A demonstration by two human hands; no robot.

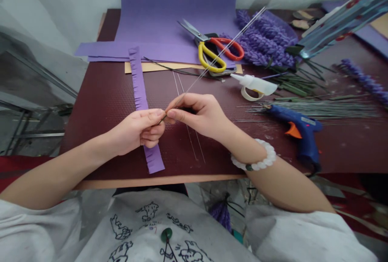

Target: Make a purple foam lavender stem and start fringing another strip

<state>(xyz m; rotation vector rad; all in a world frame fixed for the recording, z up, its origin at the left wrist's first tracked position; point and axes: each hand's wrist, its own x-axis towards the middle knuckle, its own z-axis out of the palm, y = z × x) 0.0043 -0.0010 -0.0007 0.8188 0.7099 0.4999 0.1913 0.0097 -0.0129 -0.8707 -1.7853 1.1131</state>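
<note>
Just beside the fringed purple paper strip [138, 84], the left hand [136, 130] and right hand [197, 114] meet, fingers pinched narrowly on one end of a long thin wire [226, 48], steadying it.

You are in a craft workshop. Your dark red work board [100, 132] carries purple paper [178, 11], scissors [212, 49], a hot glue gun [292, 126], a glue bottle [257, 84] and loose wire stems [315, 108], with purple paper flowers [263, 39] at the far right. A metal frame [39, 134] stands near left, below the board.
</note>
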